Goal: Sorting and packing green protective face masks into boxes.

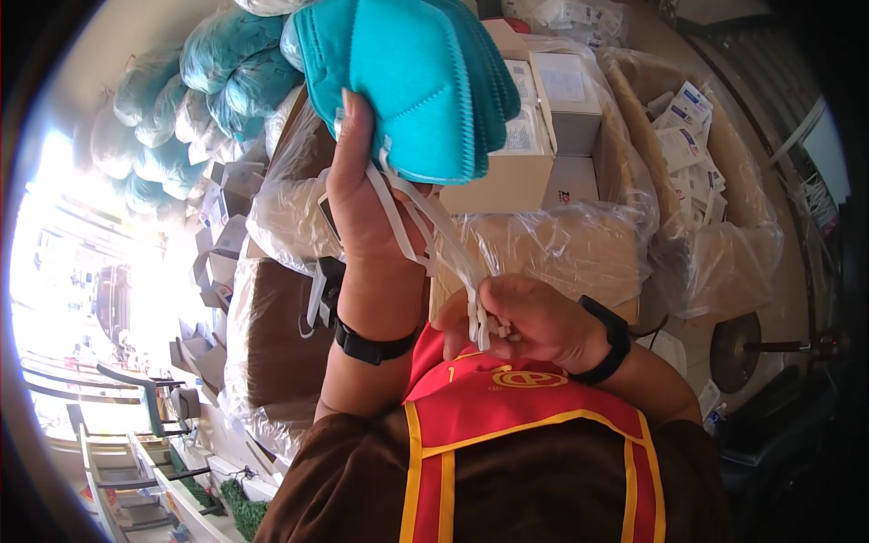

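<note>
A stack of teal folded face masks [407, 86] is held up in front of me, fanned slightly to the right. My left hand [360, 204] is closed round its lower left edge, thumb lying on the front mask. White elastic straps [457, 249] hang from the masks down to the right. Their gathered lower ends, with small clips, are pinched in the fingers of my right hand [548, 319], just above my red apron [534, 407]. Part of the left fingers is hidden behind the stack.
Beyond my hands stands a plastic-lined carton [561, 249] with white boxes [566, 100] in it. Another lined carton [724, 235] at the right holds small white packets [688, 136]. Bags of teal masks [240, 63] are piled far left, above several small open boxes [217, 271].
</note>
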The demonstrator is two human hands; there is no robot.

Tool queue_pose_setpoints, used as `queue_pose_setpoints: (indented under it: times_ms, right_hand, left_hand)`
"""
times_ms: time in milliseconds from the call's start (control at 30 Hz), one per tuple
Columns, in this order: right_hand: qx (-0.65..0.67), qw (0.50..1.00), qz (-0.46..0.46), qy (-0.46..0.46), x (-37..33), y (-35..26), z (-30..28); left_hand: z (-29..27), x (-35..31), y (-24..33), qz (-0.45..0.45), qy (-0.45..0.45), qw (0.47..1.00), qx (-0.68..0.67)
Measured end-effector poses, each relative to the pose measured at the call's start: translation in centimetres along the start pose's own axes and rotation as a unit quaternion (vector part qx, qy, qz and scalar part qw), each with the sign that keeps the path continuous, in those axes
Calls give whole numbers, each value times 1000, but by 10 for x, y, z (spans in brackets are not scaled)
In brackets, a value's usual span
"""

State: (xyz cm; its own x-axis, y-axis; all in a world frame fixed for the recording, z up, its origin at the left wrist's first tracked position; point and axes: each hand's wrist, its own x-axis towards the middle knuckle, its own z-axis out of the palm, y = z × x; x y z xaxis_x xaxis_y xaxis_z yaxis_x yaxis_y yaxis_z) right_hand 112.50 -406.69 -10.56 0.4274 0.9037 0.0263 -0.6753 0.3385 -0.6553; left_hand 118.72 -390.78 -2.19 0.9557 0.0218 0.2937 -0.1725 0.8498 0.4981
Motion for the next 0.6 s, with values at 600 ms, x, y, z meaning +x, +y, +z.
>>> queue_pose_setpoints:
  times_ms: [600]
  right_hand:
    - [-94,987,24,131,-12,-35,-2]
  left_hand:
    - [6,-3,0,27,20,990,134]
